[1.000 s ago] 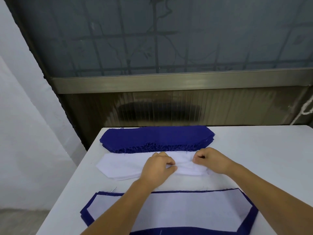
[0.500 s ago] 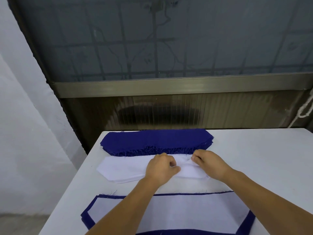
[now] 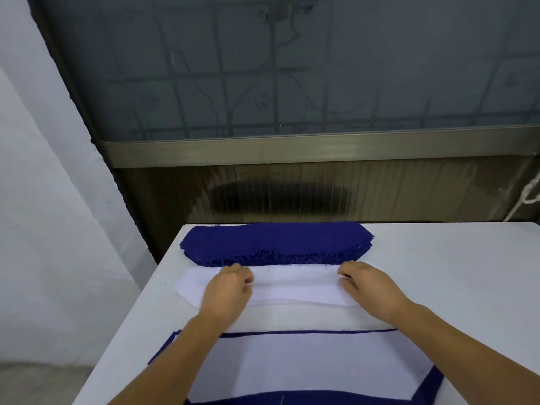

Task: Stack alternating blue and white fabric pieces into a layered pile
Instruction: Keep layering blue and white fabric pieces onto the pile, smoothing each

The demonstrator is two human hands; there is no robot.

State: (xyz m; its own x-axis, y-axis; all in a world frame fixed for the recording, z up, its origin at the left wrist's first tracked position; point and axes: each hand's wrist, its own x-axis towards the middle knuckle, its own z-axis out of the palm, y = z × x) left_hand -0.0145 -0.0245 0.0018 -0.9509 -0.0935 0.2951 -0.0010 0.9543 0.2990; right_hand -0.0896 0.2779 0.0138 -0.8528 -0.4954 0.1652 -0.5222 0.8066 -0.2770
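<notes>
Head view, looking down on a white table [image 3: 453, 273] set against a dark window [image 3: 292, 68] with a metal sill.

Blue fabric stack [image 3: 274, 242]: lying at the far edge of the table, deep royal blue, long with angled ends, many layers thick, near edge frayed with loose threads sticking out.

White fabric stack [image 3: 295, 287]: lying just in front of the blue stack and touching its frayed edge, thin, pale, same long shape with a slanted left end, a shallow crease running lengthwise between the 2 hands.

Layered pile [image 3: 306, 366]: lying nearest the camera, well apart from the white stack, a white piece on top with a narrow blue border showing along its far edge and at both angled ends; near edge partly cut off by the frame.

Left hand [image 3: 230, 287]: resting on the left part of the white stack, fingers curled, pinching the top white layer.

Right hand [image 3: 368, 287]: resting on the right end of the white stack, fingers curled down onto the top layer, gripping it there.

Hands sitting well apart along the stack, both forearms bare and reaching over the layered pile.

Pale wall [image 3: 43, 200] standing at left; white cord [image 3: 530, 194] hanging at far right.
</notes>
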